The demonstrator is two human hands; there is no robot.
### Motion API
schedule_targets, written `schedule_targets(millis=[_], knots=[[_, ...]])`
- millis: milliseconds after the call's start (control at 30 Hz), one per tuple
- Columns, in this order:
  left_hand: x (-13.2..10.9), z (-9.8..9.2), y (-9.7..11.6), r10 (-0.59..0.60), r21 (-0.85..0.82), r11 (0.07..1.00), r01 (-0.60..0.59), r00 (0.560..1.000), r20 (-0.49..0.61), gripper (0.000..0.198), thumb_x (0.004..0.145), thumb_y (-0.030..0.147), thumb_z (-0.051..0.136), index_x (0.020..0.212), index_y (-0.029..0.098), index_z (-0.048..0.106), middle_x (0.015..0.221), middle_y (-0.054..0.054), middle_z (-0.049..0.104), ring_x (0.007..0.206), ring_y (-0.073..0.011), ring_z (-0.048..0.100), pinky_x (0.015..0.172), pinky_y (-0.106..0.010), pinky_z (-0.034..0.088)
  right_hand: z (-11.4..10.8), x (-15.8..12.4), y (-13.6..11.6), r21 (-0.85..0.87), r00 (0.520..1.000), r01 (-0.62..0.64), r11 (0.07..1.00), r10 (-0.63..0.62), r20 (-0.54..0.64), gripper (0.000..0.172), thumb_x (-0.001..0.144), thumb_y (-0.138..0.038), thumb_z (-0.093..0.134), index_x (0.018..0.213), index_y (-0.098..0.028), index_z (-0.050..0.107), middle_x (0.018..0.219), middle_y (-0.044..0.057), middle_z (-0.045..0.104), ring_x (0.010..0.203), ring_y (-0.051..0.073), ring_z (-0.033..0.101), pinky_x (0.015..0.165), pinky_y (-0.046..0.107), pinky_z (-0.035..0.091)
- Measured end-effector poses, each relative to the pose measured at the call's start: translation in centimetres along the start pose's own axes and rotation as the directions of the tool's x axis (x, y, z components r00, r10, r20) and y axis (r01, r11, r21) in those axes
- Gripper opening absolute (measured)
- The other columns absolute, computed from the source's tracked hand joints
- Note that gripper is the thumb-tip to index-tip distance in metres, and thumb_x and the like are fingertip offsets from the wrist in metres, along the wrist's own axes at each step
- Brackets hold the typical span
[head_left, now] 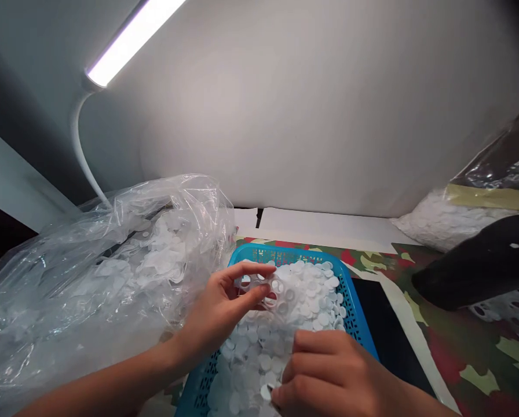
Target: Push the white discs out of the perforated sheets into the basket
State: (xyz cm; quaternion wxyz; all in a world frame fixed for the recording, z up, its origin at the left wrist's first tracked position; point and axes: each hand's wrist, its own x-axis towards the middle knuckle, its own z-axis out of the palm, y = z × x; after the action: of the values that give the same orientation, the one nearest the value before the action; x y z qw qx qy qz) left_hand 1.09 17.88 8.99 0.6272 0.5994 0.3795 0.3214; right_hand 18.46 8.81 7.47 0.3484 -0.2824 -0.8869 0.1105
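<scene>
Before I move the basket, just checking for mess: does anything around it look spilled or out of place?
Nothing looks spilled from here. The one untidy spot is the crumpled clear plastic bag of white discs, slumped against the left rim of the blue plastic basket, whose heaped discs reach its rim.

Blue basket (285, 253), white discs (307, 307), seemingly camouflage mat (468, 359)

There is one left hand (225, 307), one right hand (329, 376), one blue plastic basket (285, 255) and one desk lamp (129, 46). Two plastic bags (176, 197) (472, 214) show, and the white discs (259, 359) are too many to count.
</scene>
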Motion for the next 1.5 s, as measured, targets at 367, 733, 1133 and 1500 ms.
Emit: schedule_targets(millis=[367, 733, 1133, 1500], knots=[[-0.1, -0.1, -0.5, -0.030, 0.029, 0.999, 0.029, 0.997, 0.070, 0.028, 0.074, 0.031, 0.075, 0.092, 0.022, 0.055, 0.079, 0.004, 0.060, 0.072, -0.0086, 0.055, 0.065, -0.018, 0.042, -0.1, 0.3, 0.7, 0.150, 0.895, -0.295, 0.943, 0.328, -0.301, 0.003, 0.082, -0.018, 0.064, 0.079, -0.017, 0.063, 0.061, -0.002, 0.060, 0.053, 0.009, 0.050, 0.051, 0.020, 0.042], [-0.5, 0.0, -0.2, -0.042, 0.032, 0.999, 0.040, 0.995, 0.094, 0.026, 0.078, 0.030, 0.071, 0.092, 0.023, 0.051, 0.085, 0.003, 0.060, 0.070, -0.0074, 0.054, 0.061, -0.017, 0.040, -1.0, 0.7, 1.1, 0.592, 0.538, -0.687, 0.422, 0.842, 0.024, 0.030, 0.084, -0.048, 0.060, 0.077, -0.019, 0.060, 0.068, -0.002, 0.053, 0.058, 0.009, 0.044, 0.048, 0.020, 0.035], [-0.7, 0.0, -0.2, -0.023, 0.042, 0.999, 0.016, 0.987, 0.162, 0.022, 0.079, 0.028, 0.070, 0.092, 0.023, 0.052, 0.088, 0.002, 0.059, 0.082, -0.0110, 0.057, 0.065, -0.019, 0.042, -1.1, 0.9, 1.3, 0.564, 0.567, -0.706, 0.428, 0.819, 0.089, 0.032, 0.087, -0.047, 0.056, 0.073, -0.018, 0.055, 0.069, -0.003, 0.050, 0.061, 0.010, 0.042, 0.054, 0.022, 0.033], [-0.7, 0.0, 0.2, -0.041, 0.022, 0.999, 0.037, 0.976, 0.215, 0.023, 0.079, 0.023, 0.069, 0.093, 0.021, 0.051, 0.086, 0.001, 0.061, 0.075, -0.0099, 0.057, 0.065, -0.021, 0.042, -1.1, 0.7, 0.8, 0.460, 0.605, -0.709, 0.535, 0.796, 0.007, 0.051, 0.095, -0.059, 0.024, 0.069, -0.020, 0.045, 0.064, -0.003, 0.038, 0.059, 0.012, 0.036, 0.054, 0.023, 0.033]])
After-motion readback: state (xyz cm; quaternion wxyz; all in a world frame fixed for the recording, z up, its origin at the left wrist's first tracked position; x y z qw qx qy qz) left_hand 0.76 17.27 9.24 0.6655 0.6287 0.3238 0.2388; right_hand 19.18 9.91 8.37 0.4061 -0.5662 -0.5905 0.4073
